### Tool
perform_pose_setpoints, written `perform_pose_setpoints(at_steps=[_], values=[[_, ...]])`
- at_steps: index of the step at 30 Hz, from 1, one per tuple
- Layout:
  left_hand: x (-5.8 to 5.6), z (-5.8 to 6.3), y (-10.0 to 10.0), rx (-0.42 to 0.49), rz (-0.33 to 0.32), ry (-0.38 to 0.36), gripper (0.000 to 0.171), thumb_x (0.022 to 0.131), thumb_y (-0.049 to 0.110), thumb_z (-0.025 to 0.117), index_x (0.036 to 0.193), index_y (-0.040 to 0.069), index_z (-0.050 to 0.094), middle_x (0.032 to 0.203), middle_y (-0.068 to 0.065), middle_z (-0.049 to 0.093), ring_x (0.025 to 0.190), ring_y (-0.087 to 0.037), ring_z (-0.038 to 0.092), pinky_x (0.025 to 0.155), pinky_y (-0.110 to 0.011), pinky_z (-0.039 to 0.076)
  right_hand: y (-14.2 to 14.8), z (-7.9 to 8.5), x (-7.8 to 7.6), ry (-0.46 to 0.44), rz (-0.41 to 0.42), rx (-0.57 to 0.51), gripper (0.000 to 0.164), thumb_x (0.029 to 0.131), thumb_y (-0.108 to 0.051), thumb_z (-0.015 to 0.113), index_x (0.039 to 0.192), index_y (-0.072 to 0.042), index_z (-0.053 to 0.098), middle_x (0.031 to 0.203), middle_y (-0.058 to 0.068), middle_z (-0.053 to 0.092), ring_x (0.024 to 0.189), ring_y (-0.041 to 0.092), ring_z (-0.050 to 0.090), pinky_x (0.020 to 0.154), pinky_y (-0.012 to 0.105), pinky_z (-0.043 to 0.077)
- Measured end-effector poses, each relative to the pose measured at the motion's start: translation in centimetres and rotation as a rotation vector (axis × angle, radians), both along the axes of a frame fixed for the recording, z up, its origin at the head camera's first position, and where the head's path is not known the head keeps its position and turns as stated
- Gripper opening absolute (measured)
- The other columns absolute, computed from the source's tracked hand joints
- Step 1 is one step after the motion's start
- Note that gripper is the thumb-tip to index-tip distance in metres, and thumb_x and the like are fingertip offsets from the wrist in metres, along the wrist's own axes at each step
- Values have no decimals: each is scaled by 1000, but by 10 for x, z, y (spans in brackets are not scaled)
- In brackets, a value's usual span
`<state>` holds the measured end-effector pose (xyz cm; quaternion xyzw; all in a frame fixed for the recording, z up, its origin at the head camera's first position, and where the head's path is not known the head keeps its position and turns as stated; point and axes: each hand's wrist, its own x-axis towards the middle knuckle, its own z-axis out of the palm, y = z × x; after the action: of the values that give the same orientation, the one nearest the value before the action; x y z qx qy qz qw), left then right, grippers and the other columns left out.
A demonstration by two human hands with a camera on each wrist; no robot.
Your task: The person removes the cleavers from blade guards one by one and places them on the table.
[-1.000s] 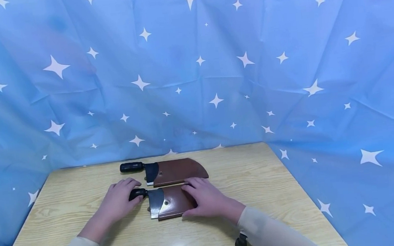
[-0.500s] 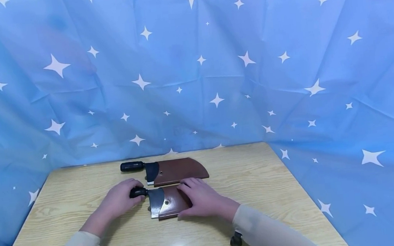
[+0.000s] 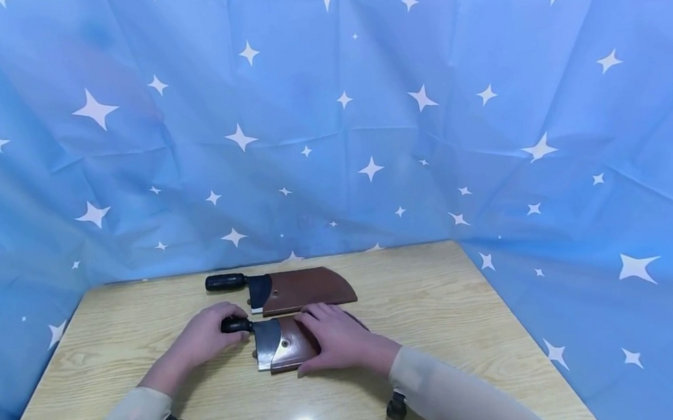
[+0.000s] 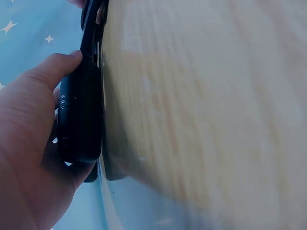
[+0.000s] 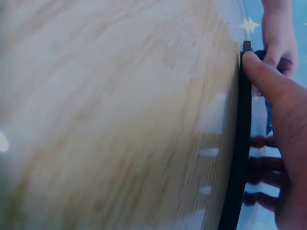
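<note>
"One neighbour?"
"A brown-leather-sheathed cleaver (image 3: pixel 308 289), above my black-handled metal cleaver (image 3: pixel 267 347), lower centre."
"Hidden?"
"My right hand (image 3: pixel 340 338) clasps the brown leather sheath (image 3: pixel 296 352), hiding much of it; my left hand (image 3: pixel 209 333) grips the handle (image 3: pixel 234 325)."

Bright head view, glare on tabletop (image 3: pixel 445 308), blurry wrist views

Glossy lthr-look sheath (image 3: pixel 292 351), shiny metal blade (image 3: pixel 268 346), wood-grain tbl (image 3: pixel 472 332).

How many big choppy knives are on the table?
2. The far knife lies toward the back; the near knife lies in front of it, with the left hand at its handle and the right hand on its brown cover. I see no others.
</note>
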<state>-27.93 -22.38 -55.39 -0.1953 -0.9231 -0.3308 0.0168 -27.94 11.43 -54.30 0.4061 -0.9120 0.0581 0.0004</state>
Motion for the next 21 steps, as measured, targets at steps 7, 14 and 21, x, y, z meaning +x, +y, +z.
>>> perform_pose_setpoints(at_steps=[7,14,21], values=[[-3,1,-1,52,-26,-22,30,93,22,92,120,13,81,115,0,76,112,-27,72,99,-54,58,-2,-3,-3,-16,-4,3,117,82,-92,72,168,-16,45,160,4,51,147,23,49,126,46,39],[-5,-4,-2,77,-35,-26,35,93,25,93,125,16,82,119,1,78,114,-27,72,100,-52,58,-5,-6,-7,-15,-4,-4,116,81,-89,76,165,-15,47,155,3,52,141,21,50,123,41,42],[-5,-2,-2,90,-33,-28,32,93,24,93,122,16,84,116,3,78,113,-23,73,99,-48,59,-6,-1,-7,-18,-4,6,115,80,-90,75,163,-15,50,150,3,55,134,19,53,116,39,47]])
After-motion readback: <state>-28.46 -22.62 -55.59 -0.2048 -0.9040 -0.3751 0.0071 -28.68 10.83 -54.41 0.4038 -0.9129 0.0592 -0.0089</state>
